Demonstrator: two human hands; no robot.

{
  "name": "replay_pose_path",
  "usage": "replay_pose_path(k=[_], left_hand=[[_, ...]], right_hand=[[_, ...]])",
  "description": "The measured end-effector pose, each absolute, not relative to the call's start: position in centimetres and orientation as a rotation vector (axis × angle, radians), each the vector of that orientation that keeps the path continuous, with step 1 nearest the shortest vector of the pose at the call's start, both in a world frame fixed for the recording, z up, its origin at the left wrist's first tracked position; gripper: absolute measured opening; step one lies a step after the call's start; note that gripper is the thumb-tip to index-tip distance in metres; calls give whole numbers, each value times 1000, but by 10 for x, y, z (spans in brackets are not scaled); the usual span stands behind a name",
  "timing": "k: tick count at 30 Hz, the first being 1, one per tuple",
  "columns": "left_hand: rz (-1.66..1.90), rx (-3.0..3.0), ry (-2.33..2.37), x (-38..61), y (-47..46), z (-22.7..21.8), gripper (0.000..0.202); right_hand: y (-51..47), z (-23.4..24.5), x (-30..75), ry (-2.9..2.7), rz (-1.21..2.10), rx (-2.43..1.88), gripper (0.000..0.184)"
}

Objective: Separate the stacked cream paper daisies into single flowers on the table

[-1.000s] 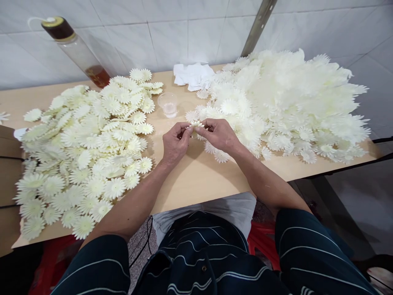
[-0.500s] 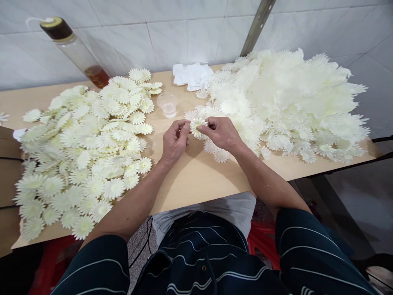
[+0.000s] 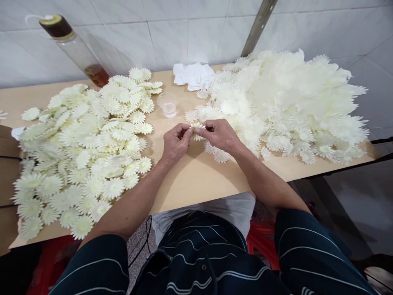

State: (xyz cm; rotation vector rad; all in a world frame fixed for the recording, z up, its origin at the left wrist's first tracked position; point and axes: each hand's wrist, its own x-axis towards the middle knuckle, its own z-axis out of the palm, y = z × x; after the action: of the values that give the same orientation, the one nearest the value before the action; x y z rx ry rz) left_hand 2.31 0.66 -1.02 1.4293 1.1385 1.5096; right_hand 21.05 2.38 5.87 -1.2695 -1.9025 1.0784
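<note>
My left hand (image 3: pixel 175 143) and my right hand (image 3: pixel 219 133) meet over the middle of the wooden table (image 3: pixel 196 176). Both pinch one small cream daisy-shaped flower (image 3: pixel 196 132) between thumbs and fingertips, just above the tabletop. Spread flat on the left lies a wide layer of cream flowers (image 3: pixel 86 143). A tall loose heap of the same flowers (image 3: pixel 285 102) fills the right side, its near edge just beside my right hand.
A small clear plastic cup (image 3: pixel 168 104) stands behind my hands. A crumpled white cloth (image 3: pixel 193 76) lies at the back by the tiled wall. A tall clear bottle with dark liquid (image 3: pixel 75 49) leans at the back left. A metal bar (image 3: pixel 256 26) rises behind the heap.
The flower was turned face-up between my fingers half a second ago; now my fingertips have closed together over it again. My hands stay in the same spot.
</note>
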Motion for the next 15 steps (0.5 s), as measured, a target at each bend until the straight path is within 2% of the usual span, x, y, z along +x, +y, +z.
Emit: replay_pose_path(k=[8,15], left_hand=[[1546,1390,1175,24,5,-6,48],[1481,1356,1180,25,4,-4,50]], right_hand=[[27,53,211,-1866,1092,-1295,77],[27,50,210,-1790,1081,-1337,71]])
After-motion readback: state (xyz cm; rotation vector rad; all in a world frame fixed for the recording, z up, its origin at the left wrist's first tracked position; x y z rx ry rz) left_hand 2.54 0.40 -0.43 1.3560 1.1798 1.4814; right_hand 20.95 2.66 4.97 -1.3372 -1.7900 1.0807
